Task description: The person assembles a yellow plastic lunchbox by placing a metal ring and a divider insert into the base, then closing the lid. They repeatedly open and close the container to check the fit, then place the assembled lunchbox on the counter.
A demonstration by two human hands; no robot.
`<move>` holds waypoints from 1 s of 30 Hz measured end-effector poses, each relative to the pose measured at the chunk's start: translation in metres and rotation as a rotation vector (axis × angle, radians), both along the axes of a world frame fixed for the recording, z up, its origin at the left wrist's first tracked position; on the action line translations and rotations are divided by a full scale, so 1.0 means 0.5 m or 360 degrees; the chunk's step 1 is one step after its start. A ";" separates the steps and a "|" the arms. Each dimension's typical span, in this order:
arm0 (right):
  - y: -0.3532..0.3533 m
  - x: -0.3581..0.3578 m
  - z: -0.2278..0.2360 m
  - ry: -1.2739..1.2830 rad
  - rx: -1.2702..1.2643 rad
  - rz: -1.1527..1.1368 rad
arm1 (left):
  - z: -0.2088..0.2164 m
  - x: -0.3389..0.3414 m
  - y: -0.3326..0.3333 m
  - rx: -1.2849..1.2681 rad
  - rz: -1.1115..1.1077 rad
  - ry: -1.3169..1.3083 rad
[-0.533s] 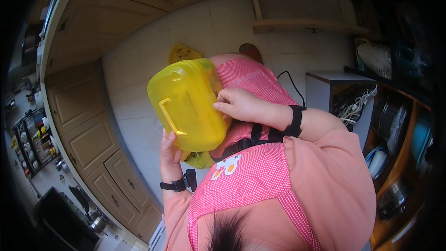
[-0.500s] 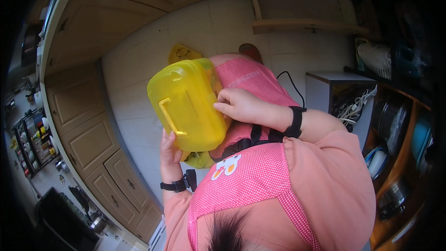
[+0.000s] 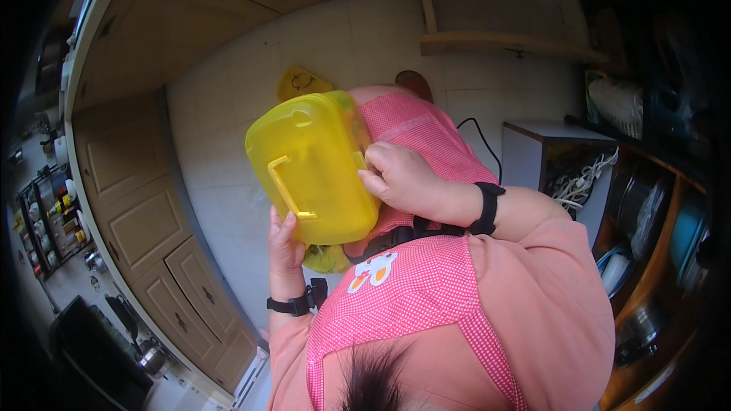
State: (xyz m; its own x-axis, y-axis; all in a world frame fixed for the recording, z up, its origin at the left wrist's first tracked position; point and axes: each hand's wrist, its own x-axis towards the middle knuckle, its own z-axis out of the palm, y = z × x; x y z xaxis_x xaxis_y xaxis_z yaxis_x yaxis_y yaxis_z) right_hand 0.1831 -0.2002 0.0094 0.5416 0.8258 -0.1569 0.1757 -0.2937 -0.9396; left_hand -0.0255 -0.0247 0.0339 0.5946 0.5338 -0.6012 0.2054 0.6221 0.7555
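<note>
Steadying the yellow box beside the pink apron's lap seems in hand, the right grip closed on its side edge, the left grip touching 1 near corner, clasp unclear; the next move seemingly calls for level support.

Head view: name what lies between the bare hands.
In the head view, a rounded, translucent yellow plastic box lies between the left hand and right hand.

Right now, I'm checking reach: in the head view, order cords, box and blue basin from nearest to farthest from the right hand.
1. Box, just left of the right hand.
2. Cords, to its right.
3. Blue basin, farther right.
</note>
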 end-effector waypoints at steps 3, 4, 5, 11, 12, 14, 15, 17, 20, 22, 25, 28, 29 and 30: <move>-0.013 0.010 -0.016 0.0138 0.0029 0.0040 | -0.003 -0.001 0.003 -0.0032 0.0020 -0.0016; -0.017 0.014 -0.022 0.0191 0.0059 0.0049 | -0.003 -0.001 0.004 -0.0035 0.0011 -0.0021; -0.019 0.017 -0.027 0.0249 0.0046 0.0064 | -0.002 0.000 0.005 -0.0035 0.0003 -0.0027; 0.006 0.016 -0.042 0.0669 0.0094 -0.0080 | 0.002 0.007 0.003 -0.0021 -0.0022 -0.0059; 0.010 0.018 -0.041 0.0706 0.0105 -0.0074 | 0.002 0.008 0.002 -0.0012 -0.0020 -0.0045; 0.018 0.020 -0.035 0.0824 0.0053 -0.0056 | 0.003 0.008 0.001 0.0006 -0.0003 -0.0017; 0.017 0.020 -0.030 0.0594 0.0088 -0.0048 | 0.002 0.007 0.001 0.0005 -0.0011 -0.0027; 0.006 0.016 -0.017 0.0206 0.0010 -0.0035 | 0.000 0.004 0.001 0.0006 -0.0013 -0.0025; -0.012 0.003 -0.002 0.0163 0.0138 -0.0074 | -0.008 -0.006 0.005 0.0014 -0.0001 -0.0040; -0.018 -0.001 -0.005 0.0096 0.0276 0.0005 | -0.013 -0.014 0.020 -0.0054 -0.0044 -0.0110; -0.012 -0.001 -0.024 0.0087 0.0489 0.0143 | -0.025 -0.025 0.040 -0.0112 -0.0051 -0.0172; 0.003 0.000 -0.051 0.0224 0.0367 0.0092 | -0.041 -0.036 0.050 -0.0155 -0.0016 -0.0221; 0.007 0.002 -0.062 0.0284 0.0271 0.0045 | -0.046 -0.039 0.051 -0.0184 0.0002 -0.0234; 0.010 0.004 -0.070 0.0389 0.0142 0.0015 | -0.050 -0.043 0.055 -0.0162 -0.0021 -0.0236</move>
